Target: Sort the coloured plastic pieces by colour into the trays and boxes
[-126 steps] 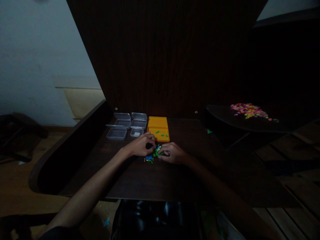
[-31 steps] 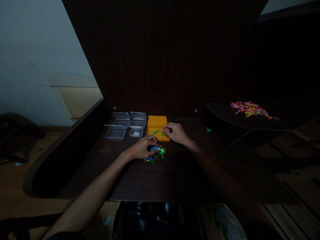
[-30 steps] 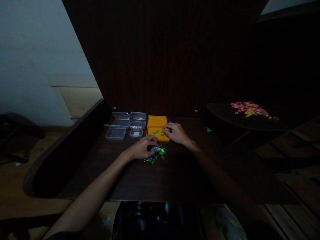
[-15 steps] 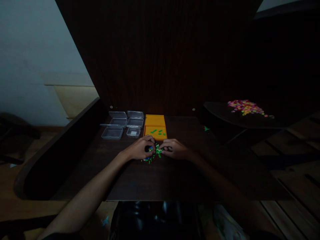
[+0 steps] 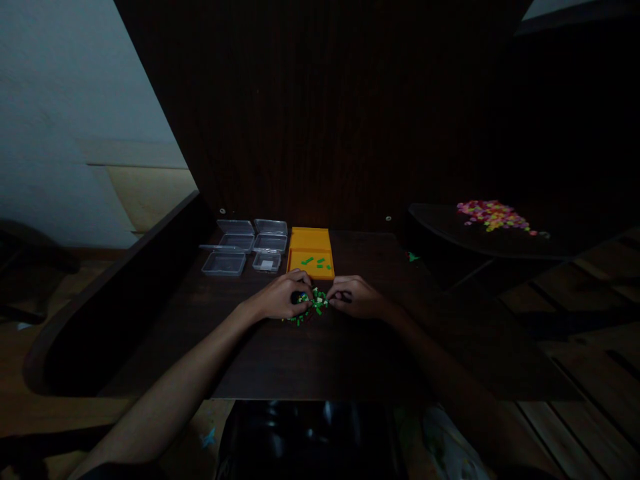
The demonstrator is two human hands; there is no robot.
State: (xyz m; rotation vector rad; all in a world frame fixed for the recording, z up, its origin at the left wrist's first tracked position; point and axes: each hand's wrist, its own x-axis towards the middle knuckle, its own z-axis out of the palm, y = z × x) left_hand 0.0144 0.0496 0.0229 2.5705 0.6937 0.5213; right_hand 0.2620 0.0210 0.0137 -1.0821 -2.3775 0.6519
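Note:
A small heap of tiny green, blue and white pieces [image 5: 312, 306] lies on the dark wooden table [image 5: 320, 353]. My left hand [image 5: 281, 296] rests curled on the heap's left side, fingers bent over the pieces. My right hand [image 5: 356, 297] sits at the heap's right side with its fingertips pinched among them; what it grips is too small to make out. Just behind the hands stands an open orange box [image 5: 311, 254] with several green pieces in it.
Two open clear plastic boxes [image 5: 225, 254] [image 5: 269, 245] stand left of the orange box. A pile of pink and yellow pieces [image 5: 493, 215] lies on a dark raised shelf at the right. A tall dark panel rises behind the table.
One second ago my right hand was over the orange box; it has come back to the heap. My left hand has stayed on the heap.

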